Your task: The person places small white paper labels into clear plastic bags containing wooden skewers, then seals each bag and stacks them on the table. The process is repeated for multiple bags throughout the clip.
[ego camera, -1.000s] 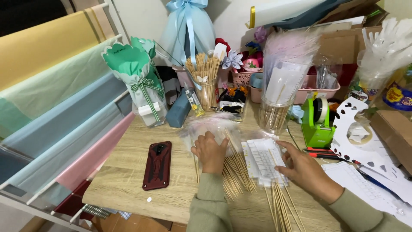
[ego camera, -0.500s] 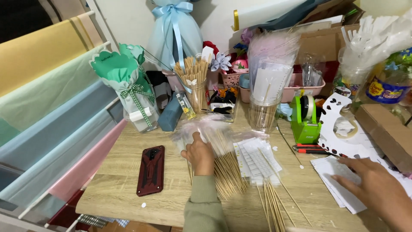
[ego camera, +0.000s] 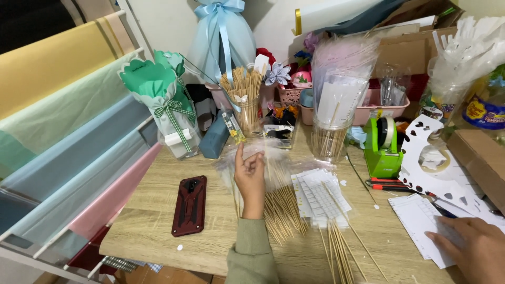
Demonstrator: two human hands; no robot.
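Cluttered craft desk, seen from my head camera: a pale wooden table top (ego camera: pixel 158 210) backed by a white wall, with wide rolls of wrapping paper (ego camera: pixel 63 126) in yellow, mint, blue and pink racked well off to the left of my fingers.

My left hand (ego camera: pixel 249 178) rests edge-on over a clear plastic bag (ego camera: pixel 263 158) of bamboo skewers (ego camera: pixel 281 210). Its fingers (ego camera: pixel 254 162) are loosely curled, the thumb raised; whether they pinch the bag or a skewer I cannot tell. The skewers fan out from under my palm toward me and to the right. Just left of the hand lies a dark red phone (ego camera: pixel 189 205), face down.

My right hand (ego camera: pixel 473 247) lies flat, fingers spread, pressing on a stack of white printed sheets (ego camera: pixel 421 221) at the desk's right edge, gripping nothing. Between my two hands sits a clear packet of small white labels (ego camera: pixel 321 194), with loose skewers (ego camera: pixel 342 252) crossing it.

Beyond my left fingers stands a clear cup (ego camera: pixel 244 105) packed with upright sticks; to its left, a green paper bouquet wrap (ego camera: pixel 158 94) tied with a checked ribbon. A green tape dispenser (ego camera: pixel 383 147) stands beyond the label packet, and a brown cardboard box (ego camera: pixel 481 158) beyond my right hand.
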